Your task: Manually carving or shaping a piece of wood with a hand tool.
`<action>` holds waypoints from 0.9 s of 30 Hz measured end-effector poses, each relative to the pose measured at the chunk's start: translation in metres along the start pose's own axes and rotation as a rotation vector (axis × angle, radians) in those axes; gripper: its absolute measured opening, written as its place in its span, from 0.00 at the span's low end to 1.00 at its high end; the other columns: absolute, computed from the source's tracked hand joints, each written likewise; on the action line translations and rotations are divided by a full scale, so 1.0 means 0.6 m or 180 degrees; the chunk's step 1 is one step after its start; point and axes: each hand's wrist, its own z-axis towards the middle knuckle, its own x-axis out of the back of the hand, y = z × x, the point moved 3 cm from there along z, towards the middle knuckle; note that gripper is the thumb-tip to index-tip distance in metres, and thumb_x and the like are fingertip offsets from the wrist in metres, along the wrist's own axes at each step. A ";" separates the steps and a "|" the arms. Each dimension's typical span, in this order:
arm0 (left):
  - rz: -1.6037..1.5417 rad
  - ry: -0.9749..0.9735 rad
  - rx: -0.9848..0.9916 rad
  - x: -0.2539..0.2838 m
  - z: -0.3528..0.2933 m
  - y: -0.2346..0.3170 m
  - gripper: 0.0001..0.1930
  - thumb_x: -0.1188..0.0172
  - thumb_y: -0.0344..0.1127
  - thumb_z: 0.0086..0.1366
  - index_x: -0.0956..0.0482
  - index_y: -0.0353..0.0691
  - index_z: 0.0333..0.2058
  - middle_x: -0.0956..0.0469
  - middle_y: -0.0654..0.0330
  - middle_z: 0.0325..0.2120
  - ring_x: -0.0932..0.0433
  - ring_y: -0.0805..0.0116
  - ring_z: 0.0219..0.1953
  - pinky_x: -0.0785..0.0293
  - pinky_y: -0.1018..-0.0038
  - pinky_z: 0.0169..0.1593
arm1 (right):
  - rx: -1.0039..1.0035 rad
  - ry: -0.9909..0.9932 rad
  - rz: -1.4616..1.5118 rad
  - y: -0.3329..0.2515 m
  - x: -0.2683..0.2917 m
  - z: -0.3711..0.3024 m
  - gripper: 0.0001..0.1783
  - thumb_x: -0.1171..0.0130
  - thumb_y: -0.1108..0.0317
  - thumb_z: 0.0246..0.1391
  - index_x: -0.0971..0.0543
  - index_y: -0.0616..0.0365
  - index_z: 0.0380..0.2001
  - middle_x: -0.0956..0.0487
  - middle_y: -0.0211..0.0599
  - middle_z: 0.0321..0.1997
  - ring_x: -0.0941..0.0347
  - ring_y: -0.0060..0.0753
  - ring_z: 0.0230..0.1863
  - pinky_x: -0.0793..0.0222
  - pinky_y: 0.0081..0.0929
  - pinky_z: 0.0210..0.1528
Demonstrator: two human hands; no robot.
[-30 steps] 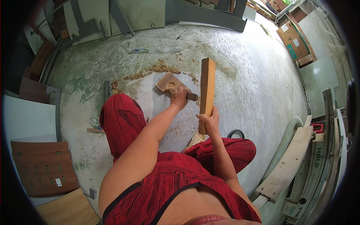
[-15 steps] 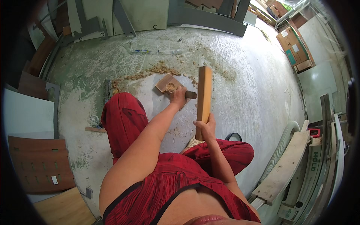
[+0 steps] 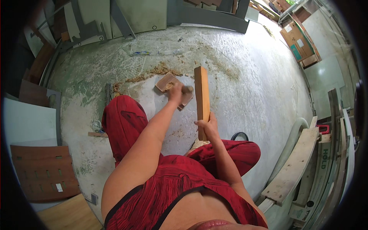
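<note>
A wooden hand plane (image 3: 164, 82) sits over the pale floor in front of me, curled shavings gathered in its throat. My left hand (image 3: 175, 93) is closed round its body beside the stubby cross handle, which looks smeared by motion. Part of the plane is hidden under that hand. To the right, my right hand (image 3: 209, 127) grips the near end of a long, squared, light-brown wooden bar (image 3: 202, 92). The bar points up and away from me, apart from the plane. Its lower end is near my pale shoe (image 3: 199, 143).
Wood shavings (image 3: 161, 69) lie scattered beyond the plane. Grey and pale panels (image 3: 140, 15) lean along the far side. A slotted brown board (image 3: 44, 172) is at left. Planks and a grey hose (image 3: 287, 145) crowd the right, with a cardboard box (image 3: 297, 41) farther back.
The bar in my right hand has shifted slightly left. The plane's handle has swung a little left and away under my left hand, with more of its near end showing.
</note>
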 end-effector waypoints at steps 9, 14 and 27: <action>-0.1295 0.1834 0.2094 0.102 0.050 -0.151 0.20 0.30 0.42 0.42 0.20 0.36 0.33 0.17 0.51 0.31 0.18 0.52 0.37 0.25 0.63 0.42 | -0.0167 0.0043 0.0273 0.004 0.008 0.019 0.30 0.30 0.66 0.31 0.29 0.65 0.41 0.25 0.39 0.34 0.28 0.31 0.33 0.30 0.29 0.36; -0.1928 0.1621 0.1781 0.102 0.053 -0.133 0.17 0.31 0.40 0.42 0.21 0.35 0.29 0.18 0.53 0.28 0.19 0.55 0.32 0.26 0.64 0.39 | 0.0096 0.0052 0.0108 -0.030 0.006 0.013 0.31 0.29 0.64 0.31 0.30 0.66 0.40 0.25 0.40 0.33 0.28 0.32 0.33 0.30 0.30 0.37; -0.1960 0.0535 0.1183 0.080 0.052 -0.112 0.11 0.33 0.36 0.42 0.20 0.36 0.24 0.19 0.57 0.23 0.19 0.62 0.27 0.25 0.68 0.34 | 0.0089 0.0032 0.0004 -0.014 -0.002 0.026 0.35 0.29 0.65 0.30 0.30 0.67 0.45 0.26 0.38 0.34 0.28 0.31 0.35 0.31 0.28 0.40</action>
